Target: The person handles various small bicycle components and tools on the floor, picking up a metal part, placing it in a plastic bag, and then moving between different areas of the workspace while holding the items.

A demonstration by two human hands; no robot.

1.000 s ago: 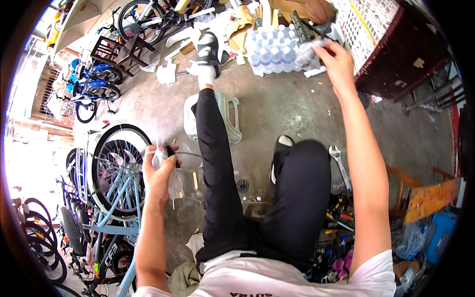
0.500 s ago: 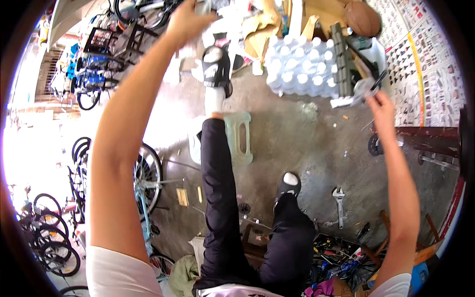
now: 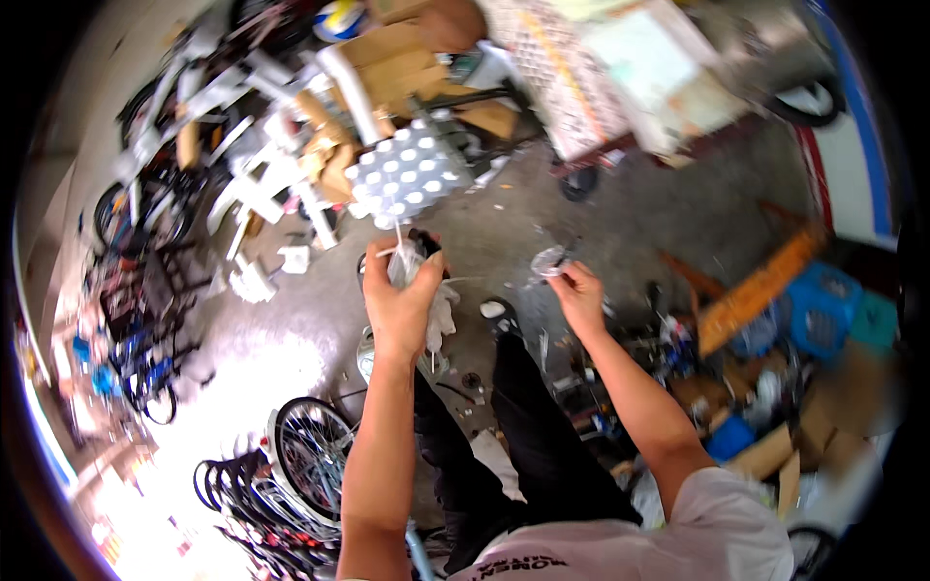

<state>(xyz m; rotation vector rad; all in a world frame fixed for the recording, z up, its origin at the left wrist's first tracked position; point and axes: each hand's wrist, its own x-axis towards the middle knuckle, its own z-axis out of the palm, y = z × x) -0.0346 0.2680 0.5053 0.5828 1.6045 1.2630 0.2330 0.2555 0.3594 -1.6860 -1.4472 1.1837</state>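
1. A clear plastic bag [image 3: 442, 315] and a black part [image 3: 423, 241] are grasped together in the left hand [image 3: 400, 302], above the floor [image 3: 639, 208], with a bottle pack [image 3: 409, 176] seen beyond; whether the part is enclosed by the bag cannot be told
2. A crumpled clear plastic piece [image 3: 548, 261] is pinched by the right hand [image 3: 582, 296], also above the floor and apart from the left; whether anything is wrapped in it is obscured by blur
3. The black part could be dropped if the left hand's grip were loosened, since slick plastic is bunched within the same grasp
4. The bag could be snagged or torn if it were brushed against the trouser leg [image 3: 531, 412], since its loose end is hung below the left hand
5. Anything small let slip from the right hand could be lost in the heap of tools and parts [image 3: 678, 356], by which the floor's right edge is cluttered
6. A fallen scrap could be trodden on, since the black shoe [image 3: 501, 316] is placed between the hands
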